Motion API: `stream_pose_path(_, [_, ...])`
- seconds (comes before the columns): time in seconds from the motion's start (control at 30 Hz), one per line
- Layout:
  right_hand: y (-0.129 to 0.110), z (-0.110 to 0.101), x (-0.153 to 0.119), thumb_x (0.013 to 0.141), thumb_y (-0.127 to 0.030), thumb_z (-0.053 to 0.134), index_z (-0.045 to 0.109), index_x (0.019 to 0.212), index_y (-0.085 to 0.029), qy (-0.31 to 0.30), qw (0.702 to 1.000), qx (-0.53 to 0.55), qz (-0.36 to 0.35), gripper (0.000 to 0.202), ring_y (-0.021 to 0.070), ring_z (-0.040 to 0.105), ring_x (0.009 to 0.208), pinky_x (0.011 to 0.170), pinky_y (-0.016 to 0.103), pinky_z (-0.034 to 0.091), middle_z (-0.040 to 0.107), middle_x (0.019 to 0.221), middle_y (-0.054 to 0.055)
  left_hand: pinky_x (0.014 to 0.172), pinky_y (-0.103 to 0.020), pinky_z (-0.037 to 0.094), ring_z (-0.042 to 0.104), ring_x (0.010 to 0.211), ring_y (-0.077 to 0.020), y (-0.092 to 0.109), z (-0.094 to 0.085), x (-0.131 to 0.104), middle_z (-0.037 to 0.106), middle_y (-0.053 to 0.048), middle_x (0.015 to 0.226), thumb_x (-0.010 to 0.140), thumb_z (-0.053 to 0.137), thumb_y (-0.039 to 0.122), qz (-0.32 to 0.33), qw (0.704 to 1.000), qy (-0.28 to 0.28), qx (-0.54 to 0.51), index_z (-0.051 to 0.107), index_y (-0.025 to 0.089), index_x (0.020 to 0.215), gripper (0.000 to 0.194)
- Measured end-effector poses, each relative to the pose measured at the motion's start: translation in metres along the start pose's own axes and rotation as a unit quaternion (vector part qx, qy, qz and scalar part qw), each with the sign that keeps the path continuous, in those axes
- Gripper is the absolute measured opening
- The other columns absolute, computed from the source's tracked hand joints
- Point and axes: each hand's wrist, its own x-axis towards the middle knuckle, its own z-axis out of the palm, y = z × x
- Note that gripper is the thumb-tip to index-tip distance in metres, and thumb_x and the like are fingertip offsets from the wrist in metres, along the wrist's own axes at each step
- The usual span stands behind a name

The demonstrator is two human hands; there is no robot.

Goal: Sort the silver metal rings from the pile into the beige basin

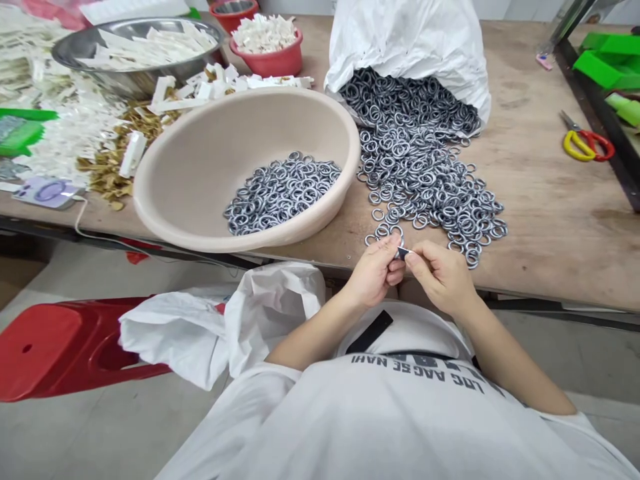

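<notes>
My left hand is closed at the table's front edge, its thumb and fingers pinching a grey ring. Right beside it, my right hand pinches a small black piece that touches the fingers of my left hand. Just beyond both hands, a heap of loose grey rings spreads over the table from the mouth of a white sack. To the left stands a large beige basin with many grey rings lying in it.
Scissors lie on the wooden table at the right, near green bins. White pieces, a metal bowl and a red tub are at the back left. A red stool and white bag are below.
</notes>
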Motion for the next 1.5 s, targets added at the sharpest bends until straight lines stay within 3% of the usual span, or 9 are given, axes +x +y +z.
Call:
stream_pose_path(0.2, [0.034,-0.001,0.017,0.102,-0.049,0.042,0.066,0.09,-0.022,0.103,0.989,-0.039,0.103,0.038,0.0185,0.06,0.068,0.065,0.029,0.039,0.067,0.073,0.002,0.042,-0.016,0.025,0.029,0.043,-0.0028,0.0,-0.008,-0.012,0.035,0.008,0.056,0.085,0.069,0.049,-0.021,0.997,-0.064,0.035,0.046,0.017,0.072,0.042])
stream_pose_path(0.4, [0.03,0.022,0.039,0.092,-0.04,0.063,0.066,0.118,-0.024,-0.034,0.978,-0.203,0.036,0.031,0.0273,0.068,0.094,0.075,0.034,0.043,0.075,0.108,0.009,0.05,-0.017,0.043,0.047,0.05,-0.0057,0.012,-0.037,-0.009,0.051,0.005,0.062,0.084,0.072,0.044,0.102,0.99,0.069,0.07,0.066,0.017,0.099,0.032])
stream_pose_path(0.53, [0.03,0.026,0.045,0.095,-0.034,0.058,0.069,0.112,-0.023,-0.033,0.961,-0.266,0.071,0.023,0.0292,0.067,0.091,0.073,0.036,0.042,0.073,0.107,0.012,0.061,-0.02,0.052,0.059,0.063,-0.0075,0.016,-0.047,-0.007,0.064,0.0,0.082,0.085,0.07,0.041,0.124,0.985,0.096,0.066,0.065,0.02,0.109,0.032])
stream_pose_path(0.67, [0.033,0.012,0.034,0.097,-0.032,0.054,0.067,0.108,-0.022,-0.013,0.984,-0.168,0.066,0.02,0.0263,0.063,0.092,0.075,0.035,0.042,0.068,0.105,0.01,0.058,-0.02,0.045,0.054,0.066,-0.0078,0.01,-0.043,-0.005,0.062,-0.001,0.09,0.088,0.066,0.043,0.133,0.976,0.09,0.146,0.065,0.019,0.105,0.029])
stream_pose_path(0.87, [0.01,-0.001,0.013,0.1,-0.038,0.049,0.061,0.09,-0.022,-0.014,0.995,0.075,0.069,0.023,0.0177,0.056,0.072,0.067,0.03,0.04,0.061,0.076,0.0,0.072,-0.026,0.041,0.051,0.076,-0.0143,-0.001,-0.023,0.0,0.06,-0.002,0.078,0.093,0.058,0.049,0.203,0.88,0.038,0.427,0.064,0.018,0.081,0.034])
stream_pose_path(1.1, [0.001,0.011,0.009,0.086,-0.04,0.073,0.068,0.103,-0.023,0.056,0.978,0.194,0.048,0.024,0.0195,0.062,0.088,0.082,0.034,0.048,0.068,0.096,0.003,0.053,-0.023,0.029,0.033,0.055,-0.0087,-0.009,-0.01,-0.002,0.04,0.004,0.06,0.087,0.059,0.063,0.145,0.962,0.043,0.229,0.055,0.018,0.073,0.047])
stream_pose_path(1.27, [0.008,0.018,0.012,0.09,-0.052,0.065,0.064,0.087,-0.022,0.065,0.946,0.298,0.107,0.03,0.0161,0.056,0.07,0.066,0.03,0.047,0.061,0.077,0.0,0.047,-0.021,0.022,0.027,0.049,-0.0057,-0.013,0.0,-0.006,0.036,0.006,0.058,0.084,0.065,0.062,0.097,0.983,0.021,0.158,0.051,0.017,0.07,0.049])
stream_pose_path(1.37, [0.012,0.012,0.01,0.093,-0.055,0.058,0.06,0.083,-0.022,0.083,0.953,0.271,0.11,0.035,0.0146,0.05,0.064,0.061,0.028,0.041,0.054,0.07,-0.002,0.046,-0.02,0.021,0.027,0.048,-0.0049,-0.013,0.001,-0.006,0.036,0.006,0.058,0.084,0.065,0.061,0.08,0.986,0.014,0.143,0.046,0.017,0.067,0.051])
stream_pose_path(1.5, [0.009,0.001,-0.002,0.098,-0.049,0.053,0.058,0.08,-0.022,0.06,0.99,0.128,0.018,0.033,0.015,0.05,0.067,0.064,0.029,0.037,0.053,0.07,-0.001,0.044,-0.019,0.018,0.024,0.045,-0.0041,-0.014,-0.002,-0.003,0.034,0.007,0.057,0.087,0.063,0.059,0.081,0.989,0.014,0.121,0.044,0.018,0.068,0.049])
